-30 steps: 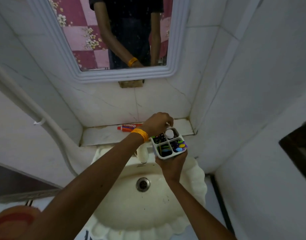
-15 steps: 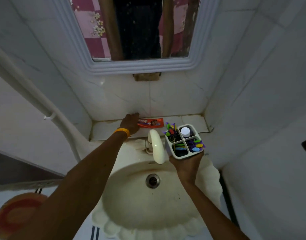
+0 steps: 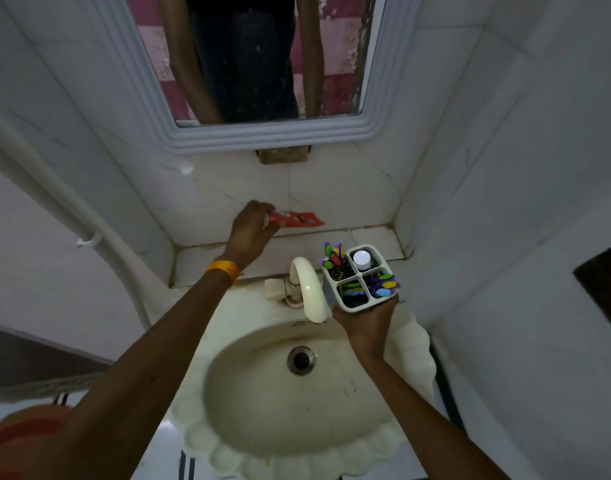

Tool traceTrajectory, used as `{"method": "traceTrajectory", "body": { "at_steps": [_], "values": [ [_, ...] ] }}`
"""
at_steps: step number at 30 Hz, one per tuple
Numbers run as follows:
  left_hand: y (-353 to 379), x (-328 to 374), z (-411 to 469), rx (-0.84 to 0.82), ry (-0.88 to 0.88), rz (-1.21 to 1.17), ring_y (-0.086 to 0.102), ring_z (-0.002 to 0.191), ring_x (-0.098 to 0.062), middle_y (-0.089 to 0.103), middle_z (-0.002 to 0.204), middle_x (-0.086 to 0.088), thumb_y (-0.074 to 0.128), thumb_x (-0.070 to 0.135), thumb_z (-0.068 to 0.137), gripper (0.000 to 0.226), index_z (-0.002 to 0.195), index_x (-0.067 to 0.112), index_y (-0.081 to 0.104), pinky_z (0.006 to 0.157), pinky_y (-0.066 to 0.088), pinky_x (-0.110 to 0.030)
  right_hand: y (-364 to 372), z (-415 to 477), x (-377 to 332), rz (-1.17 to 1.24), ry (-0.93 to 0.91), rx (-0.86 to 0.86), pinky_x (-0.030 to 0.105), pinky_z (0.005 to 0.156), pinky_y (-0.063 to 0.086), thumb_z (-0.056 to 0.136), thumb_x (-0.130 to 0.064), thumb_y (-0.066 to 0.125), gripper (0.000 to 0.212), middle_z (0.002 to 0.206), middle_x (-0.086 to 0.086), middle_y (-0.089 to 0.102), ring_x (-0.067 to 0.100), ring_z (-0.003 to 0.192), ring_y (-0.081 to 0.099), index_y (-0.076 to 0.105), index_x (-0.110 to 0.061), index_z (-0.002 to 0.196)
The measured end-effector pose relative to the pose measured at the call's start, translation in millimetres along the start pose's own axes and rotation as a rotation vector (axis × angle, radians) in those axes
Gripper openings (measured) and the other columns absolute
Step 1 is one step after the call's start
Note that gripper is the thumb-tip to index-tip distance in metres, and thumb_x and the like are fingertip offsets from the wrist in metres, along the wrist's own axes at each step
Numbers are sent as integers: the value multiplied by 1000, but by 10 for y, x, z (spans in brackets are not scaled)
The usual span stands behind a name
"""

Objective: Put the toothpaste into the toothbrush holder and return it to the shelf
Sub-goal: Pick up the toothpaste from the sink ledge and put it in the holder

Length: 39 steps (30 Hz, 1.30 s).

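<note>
My left hand, with an orange band on the wrist, grips the cap end of a red-orange toothpaste tube. The tube is lifted above the white marble shelf, in front of the back wall. My right hand holds a white four-compartment toothbrush holder from below, over the right side of the sink. Colourful toothbrushes fill three compartments; a white-capped bottle stands in the back right one. The holder is to the right of and below the tube, apart from it.
A cream tap curves out just left of the holder. Below lies a scalloped cream sink with a metal drain. A framed mirror hangs above the shelf. Tiled walls close in left and right. An orange bucket sits at the bottom left.
My left hand left the holder, reached to the toothpaste on the shelf, closed on it and raised it off the shelf. The holder stays in my right hand.
</note>
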<state>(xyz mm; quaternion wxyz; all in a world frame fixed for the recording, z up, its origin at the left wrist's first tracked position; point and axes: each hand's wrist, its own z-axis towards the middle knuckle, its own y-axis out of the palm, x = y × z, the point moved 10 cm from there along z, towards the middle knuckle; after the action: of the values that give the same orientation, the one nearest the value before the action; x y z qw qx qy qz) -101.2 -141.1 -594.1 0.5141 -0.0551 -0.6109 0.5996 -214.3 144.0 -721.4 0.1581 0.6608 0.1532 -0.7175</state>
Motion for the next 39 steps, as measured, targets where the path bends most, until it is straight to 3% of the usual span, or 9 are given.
{"method": "traceTrajectory", "body": {
  "at_steps": [2,5,9,11,14,25,29,34,39],
  "values": [
    [-414,242,-11,92,-6,-153,68,87,-23,68,105,-10,73,22,86,35,116,5,67,85,57,-27,-3,-6,-35,21,-17,1,19,99,60,45,-1,99,117,142,22,58,5,120,69,35,11,142],
    [-868,661,-87,138,33,-246,65,78,-1,67,97,4,74,30,85,34,114,12,69,74,52,-5,16,-4,-88,49,-30,6,8,94,55,51,24,96,106,135,10,62,-14,115,67,42,-4,138],
    [-956,1136,-222,-47,84,-236,72,73,-3,76,82,3,77,37,82,29,100,14,75,71,59,-18,-30,-10,-113,0,-53,35,14,97,58,53,24,96,109,132,-10,62,-12,117,68,44,-31,131],
    [-808,1300,-280,-181,93,-140,73,71,-13,77,81,-2,76,38,82,29,96,13,77,71,61,-32,-64,23,-71,-40,-59,40,35,107,60,51,11,103,110,136,-3,65,5,127,69,47,-28,138],
    [-573,1475,-350,-264,137,41,65,66,-15,75,78,-3,77,39,79,30,90,11,77,59,50,-28,-68,74,26,-72,-51,40,61,109,56,49,-14,110,116,144,6,63,27,134,66,46,-15,146],
    [103,1512,-500,-452,47,193,67,63,-25,73,67,-14,75,41,77,38,71,3,73,64,54,-36,-97,135,69,-75,-27,71,55,98,63,47,-17,112,113,135,8,70,28,123,73,51,-12,142],
    [202,1625,-482,-446,33,241,54,68,-28,57,57,-8,70,37,82,42,56,8,53,63,46,-36,-90,121,132,-125,-21,82,54,99,63,45,-27,112,122,137,7,67,27,125,71,46,-13,146],
    [276,1628,-404,-489,18,238,58,95,-28,65,90,-13,72,43,83,46,98,0,69,78,49,-38,-113,87,114,-140,-49,94,54,102,61,45,-20,112,122,138,9,64,27,127,69,43,-11,146],
    [517,1634,-429,-535,37,299,61,104,-33,65,110,-18,70,46,83,51,106,1,63,72,41,-31,-119,61,53,-186,-60,111,47,101,63,45,-22,110,118,132,6,65,21,121,70,44,-11,142]
  ]
}}
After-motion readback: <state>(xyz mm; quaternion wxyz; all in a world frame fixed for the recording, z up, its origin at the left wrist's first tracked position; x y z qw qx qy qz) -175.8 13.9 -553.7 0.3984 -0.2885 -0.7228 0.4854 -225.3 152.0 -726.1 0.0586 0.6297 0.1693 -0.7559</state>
